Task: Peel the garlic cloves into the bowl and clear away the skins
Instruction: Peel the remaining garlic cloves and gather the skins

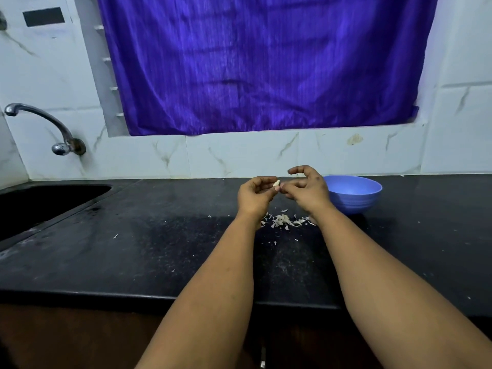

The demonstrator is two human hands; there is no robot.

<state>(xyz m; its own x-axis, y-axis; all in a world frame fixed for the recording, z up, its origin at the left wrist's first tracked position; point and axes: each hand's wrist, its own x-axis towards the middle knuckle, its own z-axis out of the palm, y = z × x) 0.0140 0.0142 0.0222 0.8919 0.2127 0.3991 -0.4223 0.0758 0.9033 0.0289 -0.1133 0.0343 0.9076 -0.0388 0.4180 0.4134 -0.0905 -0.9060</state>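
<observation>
A pale garlic clove is pinched in the fingertips of my left hand, held above the black counter. My right hand is right beside it, thumb and fingertips touching the clove's right end, index finger arched above. Just right of my right hand stands a blue plastic bowl; its inside is hidden from here. A small heap of white garlic skins lies on the counter beneath my wrists, with loose flakes scattered around it.
The black stone counter runs to a dark sink at the left, with a metal tap on the tiled wall. A purple curtain hangs behind. The counter's front edge is near my elbows.
</observation>
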